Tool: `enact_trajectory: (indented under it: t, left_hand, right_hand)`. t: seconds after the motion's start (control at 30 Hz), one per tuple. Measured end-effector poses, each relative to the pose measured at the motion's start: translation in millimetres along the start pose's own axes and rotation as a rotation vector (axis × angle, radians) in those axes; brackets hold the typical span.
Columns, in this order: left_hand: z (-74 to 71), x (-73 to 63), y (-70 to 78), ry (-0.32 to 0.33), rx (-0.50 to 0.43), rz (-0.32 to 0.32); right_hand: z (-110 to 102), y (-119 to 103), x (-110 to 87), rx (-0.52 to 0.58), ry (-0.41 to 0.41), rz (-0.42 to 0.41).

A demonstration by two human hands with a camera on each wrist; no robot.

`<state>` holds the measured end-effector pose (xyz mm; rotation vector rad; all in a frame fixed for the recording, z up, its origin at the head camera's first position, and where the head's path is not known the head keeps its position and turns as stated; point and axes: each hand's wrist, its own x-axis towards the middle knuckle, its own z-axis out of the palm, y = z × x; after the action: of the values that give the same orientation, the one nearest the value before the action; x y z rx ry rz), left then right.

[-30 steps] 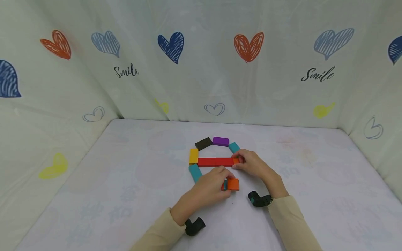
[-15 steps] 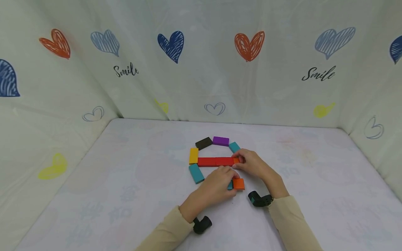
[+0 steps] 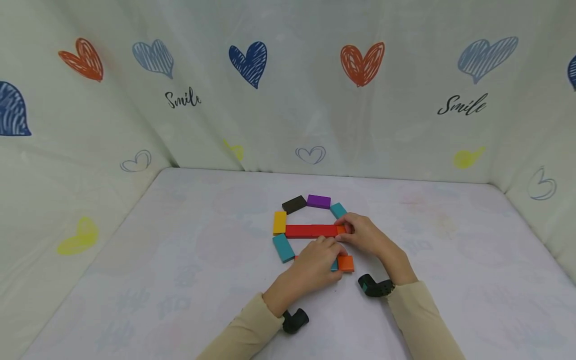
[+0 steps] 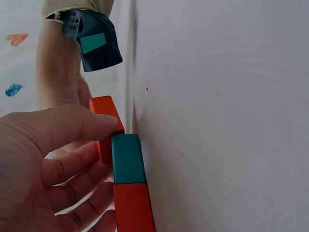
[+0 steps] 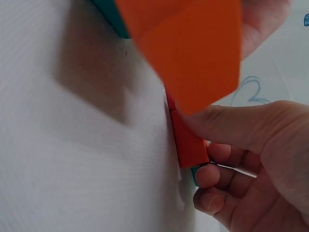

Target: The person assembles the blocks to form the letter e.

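Flat rectangular blocks make a closed figure with a bar across it. Near the figure's lower right, my left hand [image 3: 313, 265] pinches an orange block [image 3: 345, 263] between thumb and fingers. In the left wrist view, a teal block [image 4: 128, 158] follows that orange block, then a red-orange block [image 4: 133, 207]. My right hand [image 3: 365, 235] pinches another orange block [image 5: 189, 144] at the right end of the red bar [image 3: 310, 231]. Part of the lower row lies hidden behind my left hand.
Yellow [image 3: 279, 222], black [image 3: 294, 204], purple [image 3: 319, 201] and teal [image 3: 338, 210] blocks form the left side and top, with another teal block [image 3: 283, 248] at lower left. A white cloth covers the table [image 3: 180, 260]; a patterned curtain [image 3: 306, 115] stands behind.
My left hand has slid right, and the orange block and the teal one beside it have shifted right too. My right hand stays at the end of the red bar.
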<state>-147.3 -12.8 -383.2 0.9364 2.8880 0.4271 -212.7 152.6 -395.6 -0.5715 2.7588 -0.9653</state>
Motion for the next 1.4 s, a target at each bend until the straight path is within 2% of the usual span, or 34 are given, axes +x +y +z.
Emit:
enact_trajectory:
  t: [0.4, 0.63, 1.03, 1.2, 1.4]
  left_hand:
    - [2.7, 0.2, 0.9, -0.023, 0.025, -0.022]
    - [4.9, -3.7, -1.0, -0.016, 0.040, -0.008]
    - [7.4, -11.1, -2.1, -0.051, 0.061, -0.017]
    - [7.2, -12.4, -3.4, -0.035, 0.068, -0.007]
    - [3.7, -13.5, -2.4, -0.047, 0.048, -0.014]
  right_hand:
    - [0.9, -0.9, -1.3, -0.004, -0.001, 0.000]
    - [2.7, -2.3, -0.6, -0.004, -0.008, 0.002]
    - [9.8, -2.9, -5.4, 0.028, -0.013, 0.016]
    - [9.2, -5.7, -5.1, 0.029, -0.007, 0.011]
    - [6.3, -7.8, -5.2, 0.016, -0.027, 0.013]
